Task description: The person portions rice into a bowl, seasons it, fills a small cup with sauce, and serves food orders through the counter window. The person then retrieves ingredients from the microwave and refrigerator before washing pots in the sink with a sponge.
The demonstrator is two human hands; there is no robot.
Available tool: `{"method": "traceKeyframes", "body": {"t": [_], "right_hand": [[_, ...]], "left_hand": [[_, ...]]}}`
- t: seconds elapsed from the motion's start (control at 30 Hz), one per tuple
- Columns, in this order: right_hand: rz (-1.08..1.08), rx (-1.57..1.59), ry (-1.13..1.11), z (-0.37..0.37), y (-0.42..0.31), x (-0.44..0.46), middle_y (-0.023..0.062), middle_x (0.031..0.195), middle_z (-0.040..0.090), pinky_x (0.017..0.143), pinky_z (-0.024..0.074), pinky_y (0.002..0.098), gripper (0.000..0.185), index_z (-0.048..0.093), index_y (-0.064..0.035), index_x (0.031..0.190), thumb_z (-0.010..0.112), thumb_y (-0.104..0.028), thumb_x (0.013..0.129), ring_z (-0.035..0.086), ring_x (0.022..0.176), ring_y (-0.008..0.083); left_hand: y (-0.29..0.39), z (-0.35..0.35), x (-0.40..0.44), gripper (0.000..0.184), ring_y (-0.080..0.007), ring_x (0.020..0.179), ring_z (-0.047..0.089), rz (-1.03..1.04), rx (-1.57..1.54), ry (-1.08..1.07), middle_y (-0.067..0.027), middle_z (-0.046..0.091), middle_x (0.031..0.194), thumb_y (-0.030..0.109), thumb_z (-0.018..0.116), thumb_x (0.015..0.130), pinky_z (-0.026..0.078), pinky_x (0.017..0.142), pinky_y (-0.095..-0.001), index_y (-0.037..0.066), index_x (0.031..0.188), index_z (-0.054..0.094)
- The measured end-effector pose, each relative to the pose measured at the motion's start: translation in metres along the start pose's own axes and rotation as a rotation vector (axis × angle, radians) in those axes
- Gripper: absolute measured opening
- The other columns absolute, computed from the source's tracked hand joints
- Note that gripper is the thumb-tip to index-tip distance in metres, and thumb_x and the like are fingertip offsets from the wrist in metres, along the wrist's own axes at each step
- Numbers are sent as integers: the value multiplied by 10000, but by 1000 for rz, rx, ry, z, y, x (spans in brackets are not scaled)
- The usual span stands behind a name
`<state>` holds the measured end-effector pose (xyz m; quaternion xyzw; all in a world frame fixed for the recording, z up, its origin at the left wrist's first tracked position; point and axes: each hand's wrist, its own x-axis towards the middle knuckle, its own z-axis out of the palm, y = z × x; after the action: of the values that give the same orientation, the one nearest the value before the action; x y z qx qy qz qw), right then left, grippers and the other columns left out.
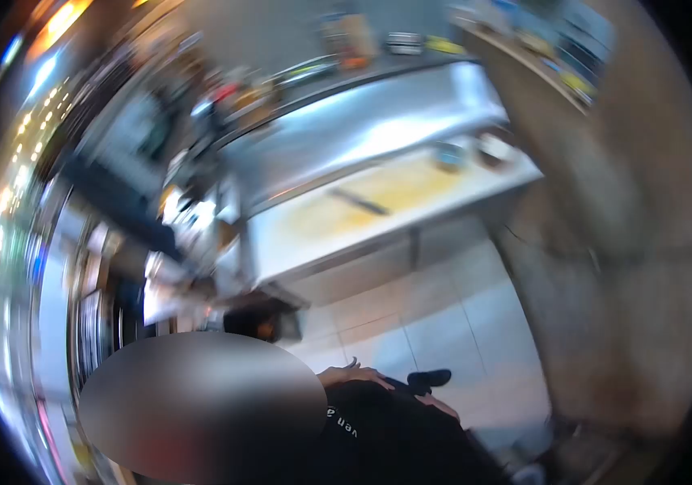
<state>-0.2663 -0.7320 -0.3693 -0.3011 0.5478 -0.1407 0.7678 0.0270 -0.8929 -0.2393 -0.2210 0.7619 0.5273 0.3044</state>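
Observation:
Neither of my hands shows in the head view. Close in front of me, at the bottom, is another person in a black shirt point(394, 436) with light lettering; the head is masked by a blur. That person's hand point(362, 374) lies near the front of the shirt, and part of a second hand or forearm point(440, 408) shows beside it. Whether those hands hold anything is unclear. Beyond the person stands a white worktop point(281, 250) with yellowish stains. A dark, knife-like strip point(359, 201) lies on it, and a bluish container point(449, 155) stands near its right end.
A shiny metal panel point(362, 125) runs behind the worktop, with blurred items on the ledge above. A shelf point(524, 61) holds goods at upper right. Pale floor tiles point(435, 323) and a black shoe point(429, 380) show below. Cluttered equipment point(192, 210) stands at left.

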Motion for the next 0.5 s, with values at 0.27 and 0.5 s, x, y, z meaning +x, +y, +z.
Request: {"method": "traceKeyframes", "body": {"t": [0.27, 0.5], "right_hand": [[206, -870, -296, 127, -87, 98, 205, 1486, 431, 1091, 358, 371, 625, 381, -94, 1490, 525, -427, 981, 439, 1347, 318], [-534, -1198, -511, 488, -215, 143, 225, 1412, 502, 1087, 392, 395, 519, 522, -34, 1358, 548, -367, 960, 472, 1326, 357]], "left_hand": [[-116, 267, -157, 472, -356, 1376, 371, -309, -362, 1094, -181, 466, 1431, 490, 399, 1013, 247, 1115, -596, 205, 1340, 584], [-146, 422, -330, 364, -324, 1202, 531, -905, -819, 2080, -164, 526, 1328, 296, 545, 982, 428, 992, -445, 89, 1279, 579]]}}
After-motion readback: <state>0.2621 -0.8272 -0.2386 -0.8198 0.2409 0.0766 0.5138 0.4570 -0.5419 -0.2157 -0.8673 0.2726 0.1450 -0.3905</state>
